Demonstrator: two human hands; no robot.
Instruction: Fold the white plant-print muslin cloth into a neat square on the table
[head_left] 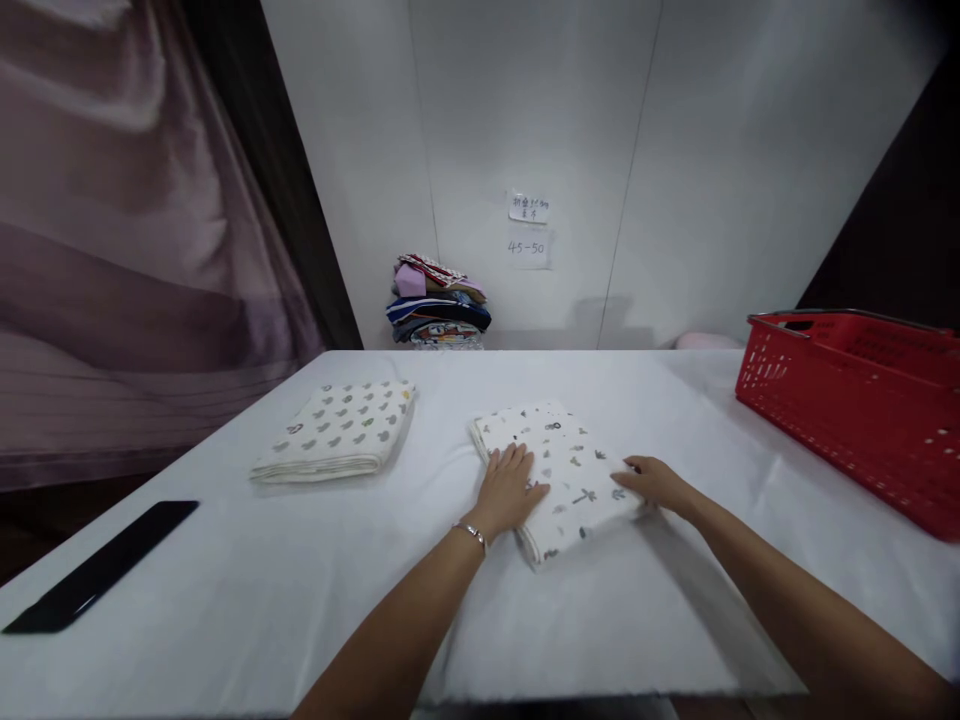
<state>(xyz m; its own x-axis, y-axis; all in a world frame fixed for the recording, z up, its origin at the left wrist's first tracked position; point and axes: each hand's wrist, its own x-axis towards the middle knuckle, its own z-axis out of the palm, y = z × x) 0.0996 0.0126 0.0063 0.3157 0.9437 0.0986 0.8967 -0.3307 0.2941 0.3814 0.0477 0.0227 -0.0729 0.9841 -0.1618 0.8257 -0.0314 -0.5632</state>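
A folded white cloth (574, 460) with small grey prints, among them a palm tree, lies at the middle of the table. My left hand (510, 488), with a silver bracelet at its wrist, rests flat on its left side, fingers stretched out. At the right edge, my right hand (654, 482) pinches the cloth between thumb and fingers, and that corner looks slightly raised. To the left sits a second folded white cloth (341, 428) with rows of grey prints; neither hand touches it.
A red plastic basket (847, 400) stands on the right of the white table (315, 590). A black flat object (105, 570) lies near the left edge. Behind the table is a stack of folded fabrics (439, 305) against the wall, below paper notes (529, 248). A pinkish curtain (127, 250) hangs left.
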